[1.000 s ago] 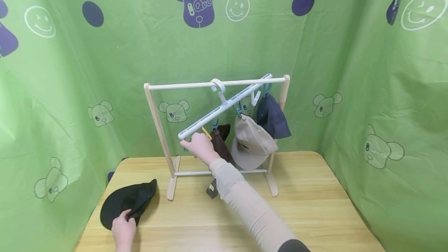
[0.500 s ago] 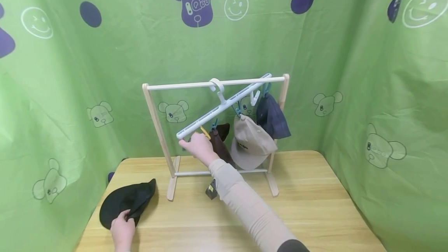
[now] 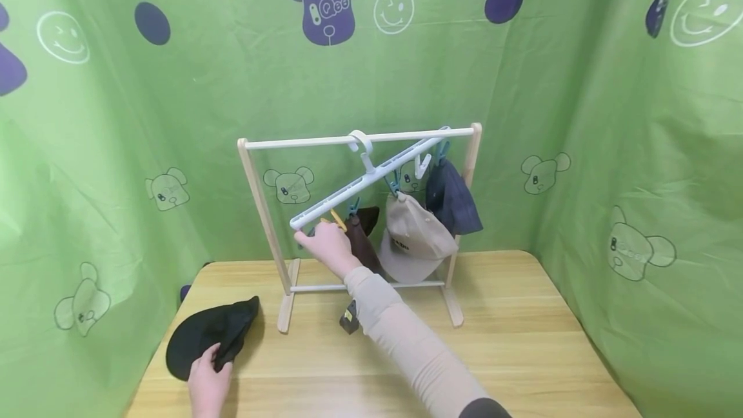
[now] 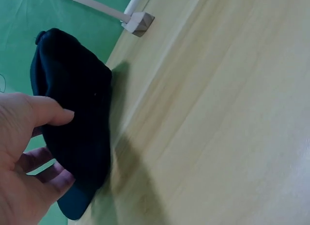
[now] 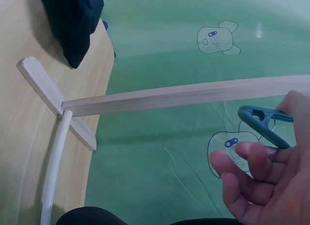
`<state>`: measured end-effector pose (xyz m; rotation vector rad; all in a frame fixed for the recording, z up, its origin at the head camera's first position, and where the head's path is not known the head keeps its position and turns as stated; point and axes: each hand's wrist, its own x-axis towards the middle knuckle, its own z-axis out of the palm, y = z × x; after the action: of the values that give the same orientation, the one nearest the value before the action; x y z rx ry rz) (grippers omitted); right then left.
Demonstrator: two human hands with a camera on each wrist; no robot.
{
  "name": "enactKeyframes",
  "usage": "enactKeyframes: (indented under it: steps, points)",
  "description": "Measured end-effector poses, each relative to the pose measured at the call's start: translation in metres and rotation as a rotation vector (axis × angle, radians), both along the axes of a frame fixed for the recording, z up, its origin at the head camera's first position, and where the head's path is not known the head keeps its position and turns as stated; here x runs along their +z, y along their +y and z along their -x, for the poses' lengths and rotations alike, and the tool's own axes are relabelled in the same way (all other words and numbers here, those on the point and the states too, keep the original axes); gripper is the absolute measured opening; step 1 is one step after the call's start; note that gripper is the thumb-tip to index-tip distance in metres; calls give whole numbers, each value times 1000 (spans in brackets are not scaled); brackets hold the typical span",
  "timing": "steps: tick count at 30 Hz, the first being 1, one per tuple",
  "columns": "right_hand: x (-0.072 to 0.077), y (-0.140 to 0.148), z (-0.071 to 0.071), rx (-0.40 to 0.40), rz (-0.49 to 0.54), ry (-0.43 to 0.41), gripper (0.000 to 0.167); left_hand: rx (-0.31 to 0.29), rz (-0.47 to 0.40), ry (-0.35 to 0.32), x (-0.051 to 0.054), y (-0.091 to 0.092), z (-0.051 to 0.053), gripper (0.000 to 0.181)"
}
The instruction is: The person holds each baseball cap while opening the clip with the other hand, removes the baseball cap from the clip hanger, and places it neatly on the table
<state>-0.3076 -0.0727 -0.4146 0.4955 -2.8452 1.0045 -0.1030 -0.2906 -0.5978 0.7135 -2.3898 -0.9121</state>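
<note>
On the table's left side lies a black cap (image 3: 197,334), its edge pinched by my left hand (image 3: 209,384); the left wrist view shows the thumb (image 4: 55,113) across the dark cloth and the other fingers beneath. My right hand (image 3: 327,242) is at the lower left end of a tilted pale blue clip hanger (image 3: 348,191). It pinches a teal clip (image 5: 261,119), seen in the right wrist view. From other clips hang a dark brown cap (image 3: 361,240), a beige cap (image 3: 415,237) and a navy hat (image 3: 455,202).
The hanger hooks over the top bar of a wooden rack (image 3: 264,224) standing on the wooden table (image 3: 511,340). A yellow clip (image 3: 339,220) and a white clip (image 3: 422,165) hang from the hanger. Green printed curtain (image 3: 232,82) surrounds the table.
My left thumb and fingers have shifted slightly on the black cap. The hanger's left end and my right hand have moved slightly to the left; the hanging caps sway slightly.
</note>
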Motion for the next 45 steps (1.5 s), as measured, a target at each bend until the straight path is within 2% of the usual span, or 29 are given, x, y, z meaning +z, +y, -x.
enactKeyframes:
  steps: [13,21,32,37,45]
  points:
    - [-3,-4,0,-11,8,75,51,-119,-3,-63,18,-4,0,56]
    - [-3,-5,-2,0,65,92,51,-118,-13,-29,35,2,2,51]
    - [-1,-7,-3,5,161,91,41,-126,-37,-32,47,10,5,50]
    - [1,-9,-4,18,167,87,38,-143,-36,0,53,15,11,48]
    - [9,-9,-9,47,164,38,37,-188,-13,89,62,27,26,44]
